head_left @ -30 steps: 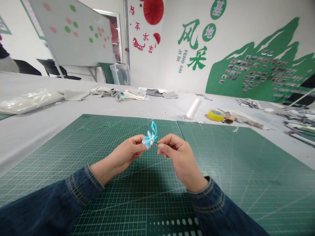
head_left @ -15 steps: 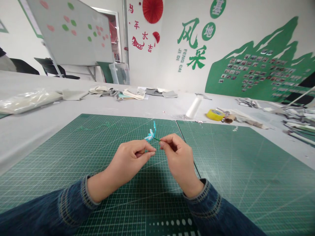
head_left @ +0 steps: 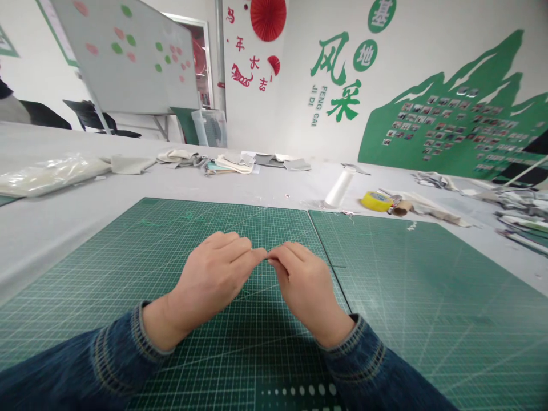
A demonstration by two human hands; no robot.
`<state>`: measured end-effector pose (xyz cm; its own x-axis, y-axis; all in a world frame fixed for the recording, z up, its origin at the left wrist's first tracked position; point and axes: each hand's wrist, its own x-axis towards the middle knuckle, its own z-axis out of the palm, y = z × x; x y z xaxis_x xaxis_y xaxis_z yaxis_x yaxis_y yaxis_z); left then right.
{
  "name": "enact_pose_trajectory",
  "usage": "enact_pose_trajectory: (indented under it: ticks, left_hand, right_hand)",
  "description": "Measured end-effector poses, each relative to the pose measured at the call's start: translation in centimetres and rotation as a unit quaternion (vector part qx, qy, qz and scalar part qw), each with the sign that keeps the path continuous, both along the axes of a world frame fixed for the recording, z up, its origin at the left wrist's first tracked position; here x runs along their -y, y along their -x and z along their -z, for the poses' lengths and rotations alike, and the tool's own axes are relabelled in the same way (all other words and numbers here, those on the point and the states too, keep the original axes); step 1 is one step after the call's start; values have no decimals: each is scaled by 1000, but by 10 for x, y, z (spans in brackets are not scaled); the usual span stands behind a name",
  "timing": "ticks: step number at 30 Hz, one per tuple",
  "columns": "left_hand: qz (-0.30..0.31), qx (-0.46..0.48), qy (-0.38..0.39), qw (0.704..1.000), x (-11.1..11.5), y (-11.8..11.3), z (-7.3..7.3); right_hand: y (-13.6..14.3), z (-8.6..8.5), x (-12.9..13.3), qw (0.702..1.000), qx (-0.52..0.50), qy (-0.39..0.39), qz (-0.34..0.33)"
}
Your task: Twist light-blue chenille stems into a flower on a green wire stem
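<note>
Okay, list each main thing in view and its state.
Left hand: fingers curled, grip hidden.
Right hand: closed in a pinch.
Thin stem: pinched, mostly hidden.
Cutting mats: flat, side by side.
White thread cone: standing.
Yellow tape roll: lying flat.
Plastic bag: lying down.
Fabric scraps: heaped.
Whiteboard: standing.

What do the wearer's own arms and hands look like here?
The left hand and right hand are bare, no gloves visible. The long dark-blue denim left sleeve and matching right sleeve show paler stitched bands near their cuffs.

The right hand (head_left: 306,288) pinches a thin stem (head_left: 339,266) beside the left hand (head_left: 212,279).
</note>
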<state>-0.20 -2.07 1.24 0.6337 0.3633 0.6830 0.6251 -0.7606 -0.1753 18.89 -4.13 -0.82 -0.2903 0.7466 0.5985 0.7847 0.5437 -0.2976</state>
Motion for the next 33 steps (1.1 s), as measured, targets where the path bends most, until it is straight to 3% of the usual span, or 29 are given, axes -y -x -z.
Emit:
enact_pose_trajectory:
  ticks: [4,8,11,15,18,20,23,26,30,33]
  left_hand:
    - [-15,29,112,993,-12,7,-3]
    - [-20,86,287,954,-23,11,-4]
    - [-28,128,435,891,-31,16,-5]
    - [54,201,615,761,-39,24,-3]
    - [108,267,674,680,-38,20,3]
    - [119,292,679,663,-34,13,8]
    - [119,318,644,686,-24,-3,13]
    - [98,293,569,762,-13,-14,15]
    - [77,191,339,918,-2,-16,15]
    - [67,112,173,976,4,-12,14]
  right_hand:
    - [0,0,-1,998,30,17,-47]
    - [0,-2,-1,996,26,44,-75]
    - [1,-6,0,991,-18,81,-108]
    - [4,-14,3,961,-177,170,-131]
    - [3,-17,3,914,-311,229,-125]
    - [3,-15,1,874,-395,255,-122]
    - [4,-11,-2,831,-483,258,-94]
    - [5,-7,-5,821,-514,241,-56]
    - [6,-5,-4,866,-454,209,2]
    - [4,-4,-1,920,-367,137,29]
